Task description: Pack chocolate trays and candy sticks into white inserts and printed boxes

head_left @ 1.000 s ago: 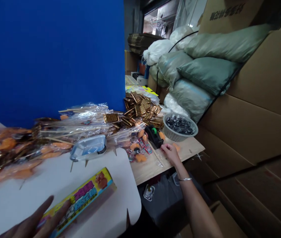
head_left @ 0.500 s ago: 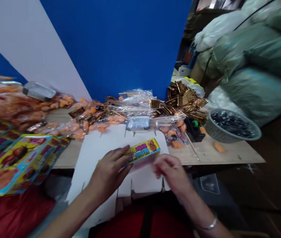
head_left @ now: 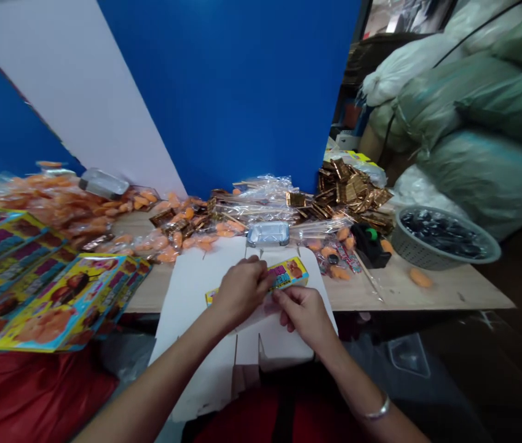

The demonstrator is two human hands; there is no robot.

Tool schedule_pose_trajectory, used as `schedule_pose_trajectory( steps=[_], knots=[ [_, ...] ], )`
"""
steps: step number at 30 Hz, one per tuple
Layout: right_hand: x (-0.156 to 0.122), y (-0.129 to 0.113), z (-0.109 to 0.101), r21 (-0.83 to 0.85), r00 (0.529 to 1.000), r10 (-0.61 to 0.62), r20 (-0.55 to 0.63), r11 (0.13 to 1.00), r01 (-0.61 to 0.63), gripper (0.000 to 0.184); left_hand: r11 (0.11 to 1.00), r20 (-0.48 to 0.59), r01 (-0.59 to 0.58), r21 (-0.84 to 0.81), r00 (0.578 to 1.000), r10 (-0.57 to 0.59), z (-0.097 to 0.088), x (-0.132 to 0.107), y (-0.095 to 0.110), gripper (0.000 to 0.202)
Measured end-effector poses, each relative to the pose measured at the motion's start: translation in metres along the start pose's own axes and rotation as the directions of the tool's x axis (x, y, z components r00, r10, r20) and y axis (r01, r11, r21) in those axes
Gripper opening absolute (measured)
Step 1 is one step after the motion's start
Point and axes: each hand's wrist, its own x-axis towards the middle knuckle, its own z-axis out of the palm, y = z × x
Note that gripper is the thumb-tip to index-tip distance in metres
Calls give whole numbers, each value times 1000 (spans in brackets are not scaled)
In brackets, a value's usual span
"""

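A small printed box (head_left: 296, 271), yellow and blue with pink lettering, lies on a flattened white cardboard sheet (head_left: 191, 289). My left hand (head_left: 245, 286) is closed over the middle of the box, with its curled fingers hiding that part. Against the near side of the box, my right hand (head_left: 307, 317) is closed, thumb and forefinger pinched together close to the left fingers. Whatever is in this pinch is too small to make out. Just beyond the box stands a clear plastic tray (head_left: 268, 234).
Larger printed boxes (head_left: 58, 295) stand at left, near wrapped orange pieces (head_left: 71, 203). Wrapped sticks (head_left: 261, 200) and brown-gold packets (head_left: 348, 187) line the back. At right are a black tape dispenser (head_left: 371, 246), a grey basket (head_left: 427, 246) of dark packets and stacked sacks (head_left: 486, 166).
My left hand has curled its fingers and shifted right along the box. My right hand has moved in against the box's near side. The whole view has shifted slightly.
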Motion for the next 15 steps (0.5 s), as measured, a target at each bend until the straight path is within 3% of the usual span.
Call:
schedule_pose_trajectory(
  steps=[3,6,8,10,12,13,15],
  knots=[
    [-3,27,-7,-380,993,-116,2,919,108,53,997,108,-79,0,991,79,1,-6,-2,36],
    [-6,66,-27,-567,994,-104,24,818,99,52,980,127,-163,117,981,148,6,-23,6,37],
    [-1,89,-45,-703,975,-183,-126,710,42,55,949,111,-248,195,967,230,5,-39,9,34],
    [6,107,-60,-798,931,-299,-208,602,15,69,937,51,-256,238,966,252,-5,-62,2,46],
    [13,119,-70,-824,928,-304,-213,566,-4,85,954,-74,-100,282,989,125,-25,-91,-21,64],
    [15,124,-73,-819,943,-263,-203,573,-17,90,946,-159,64,317,987,-13,-37,-105,-39,69],
    [19,133,-76,-798,970,-158,-186,601,-55,93,806,-364,403,433,896,-252,-58,-125,-86,66]
  ],
)
